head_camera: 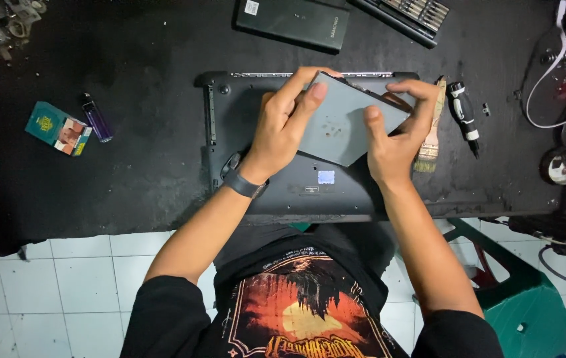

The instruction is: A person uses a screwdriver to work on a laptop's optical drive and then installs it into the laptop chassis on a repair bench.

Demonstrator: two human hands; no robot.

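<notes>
Black, scuffed matting covers the workbench [130, 185], with white floor tiles showing below its near edge. Taking the upturned dark grey laptop base [230, 132] at the middle of the bench as landmark: far to its left lies a small teal rectangular carton [59, 128] with a pale picture panel, and just right of that carton a purple translucent lighter [97, 118], both well apart from the laptop. Beyond the laptop's far edge rests a black slab-shaped device [294, 22] bearing a small white square sticker at one corner, and next to it a black tray of screwdriver bits [404, 16].

Over the laptop's centre the person holds a flat grey rectangular panel [343, 122], tilted, its long axis running diagonally from near-left to far-right, one corner pointing away toward the laptop's far edge. The left hand [283, 122], a dark watch on its wrist, grips the panel's left edge with fingers curled over the top. The right hand [396, 129] pinches the right end, thumb on the face, fingers wrapped behind. A small pale-blue square label [326, 177] sits on the laptop shell below the panel.

Just right of the laptop lie a wooden-handled paintbrush [429, 142] and a black-and-white screwdriver [463, 113].
</notes>
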